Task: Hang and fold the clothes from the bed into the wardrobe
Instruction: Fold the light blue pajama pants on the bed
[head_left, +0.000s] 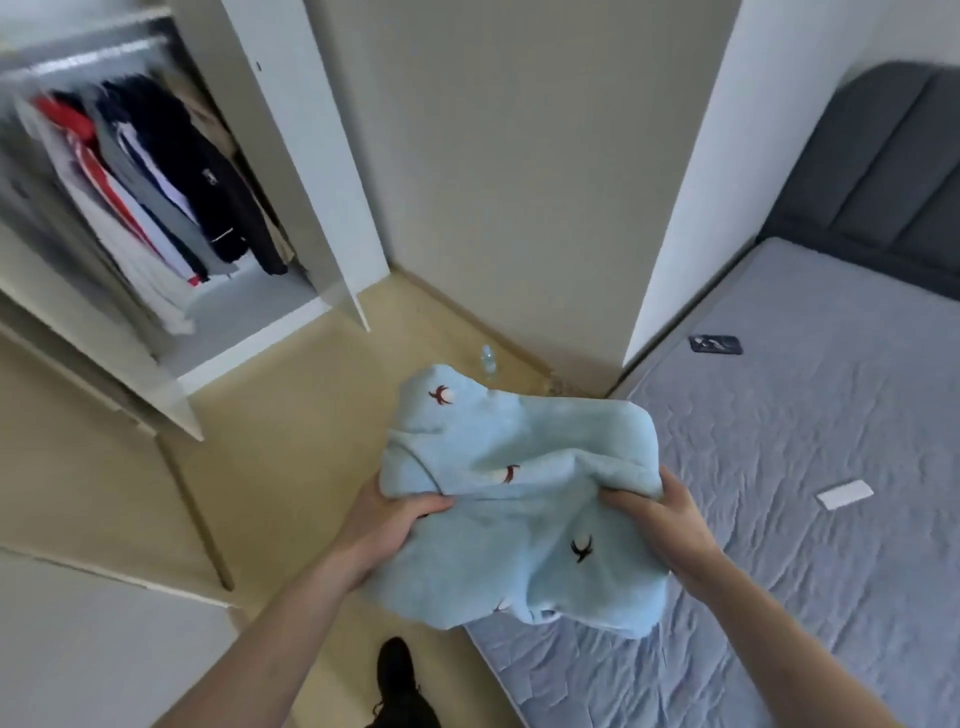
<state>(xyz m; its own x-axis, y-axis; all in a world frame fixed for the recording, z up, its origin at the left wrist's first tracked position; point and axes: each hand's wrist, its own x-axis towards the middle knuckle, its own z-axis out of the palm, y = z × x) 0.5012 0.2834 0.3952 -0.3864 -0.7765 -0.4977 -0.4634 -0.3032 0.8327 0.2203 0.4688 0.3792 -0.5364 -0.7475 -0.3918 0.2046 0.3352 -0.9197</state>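
A folded light blue garment (524, 493) with small dark bird prints hangs in the air between floor and bed. My left hand (387, 525) grips its left edge, thumb on top. My right hand (657, 514) grips its right edge the same way. The bed (810, 467), with a grey quilted cover, lies at the right. The white wardrobe (156, 218) stands open at the upper left, with several dark, red and white clothes (156, 171) hanging on its rail.
A phone (715, 344) and a white card (844, 493) lie on the bed. A clear water bottle (488, 358) stands on the wooden floor near the wall corner. An open wardrobe door (311, 156) juts out. My dark shoe (397, 670) is below.
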